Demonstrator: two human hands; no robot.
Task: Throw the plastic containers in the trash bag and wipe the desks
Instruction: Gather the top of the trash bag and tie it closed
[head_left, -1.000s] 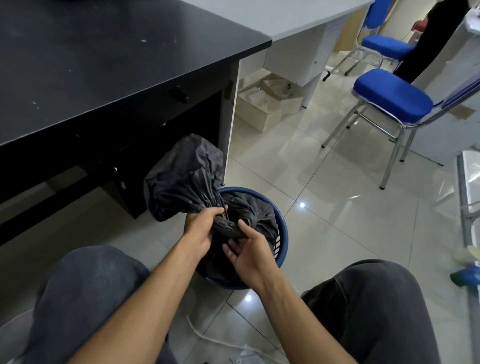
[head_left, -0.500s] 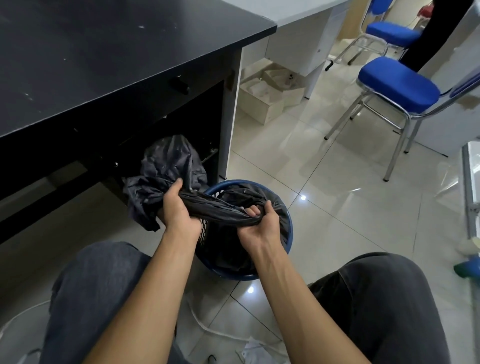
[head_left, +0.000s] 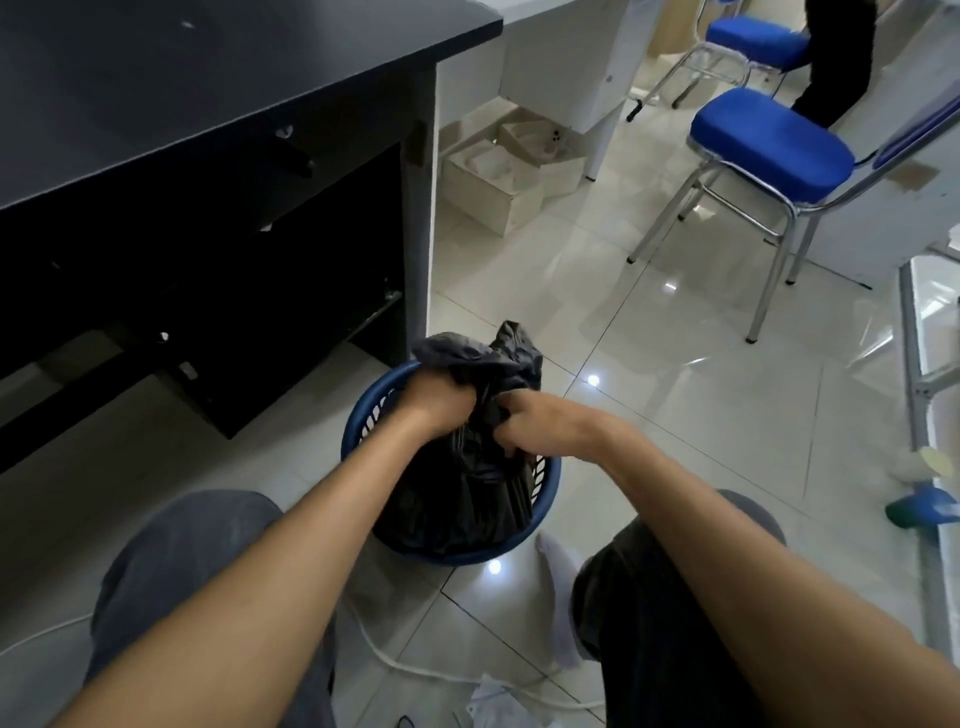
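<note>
A black trash bag sits in a round blue basket on the tiled floor between my knees. My left hand clenches the gathered top of the bag, and loose plastic sticks up beyond it. My right hand grips the bag's neck right beside the left hand. The black desk stands at the upper left, with the basket just off its corner leg. No plastic containers are visible; the bag's contents are hidden.
A white desk stands behind the black one, with open cardboard boxes under it. Two blue chairs are at the upper right, next to a person in black. A white cable and paper scraps lie on the floor near my feet.
My hands came together over the basket, bunching the bag's mouth into a tight neck. The loose flap that hung off to the left now stands up behind my hands.
</note>
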